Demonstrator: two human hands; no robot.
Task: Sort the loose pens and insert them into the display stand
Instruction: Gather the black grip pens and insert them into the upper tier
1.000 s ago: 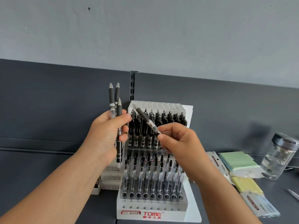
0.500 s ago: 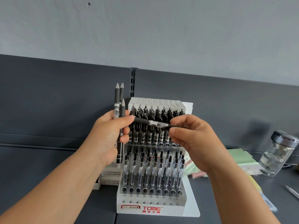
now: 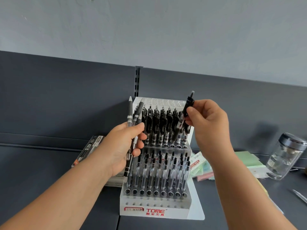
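Note:
A white tiered display stand (image 3: 156, 210) marked TOME stands on the dark shelf, with several black pens upright in its upper and middle rows. My left hand (image 3: 119, 146) grips a bundle of three dark pens (image 3: 131, 117), tips up, just left of the stand. My right hand (image 3: 209, 123) pinches one black pen (image 3: 186, 112) near its clip end. That pen is almost upright, clicker up, its lower end down among the pens at the right of the upper row.
Pen boxes (image 3: 93, 146) lie left of the stand behind my left arm. Sticky note packs (image 3: 199, 165) and green pads (image 3: 247, 159) lie to the right, and a clear jar with a dark lid (image 3: 285, 155) stands beyond. A metal tool (image 3: 300, 196) pokes in at right.
My right hand swung its pen from tip-up, through horizontal in front of the stand, to nearly upright with the clicker up at the upper row's right end. The left hand's bundle stayed put.

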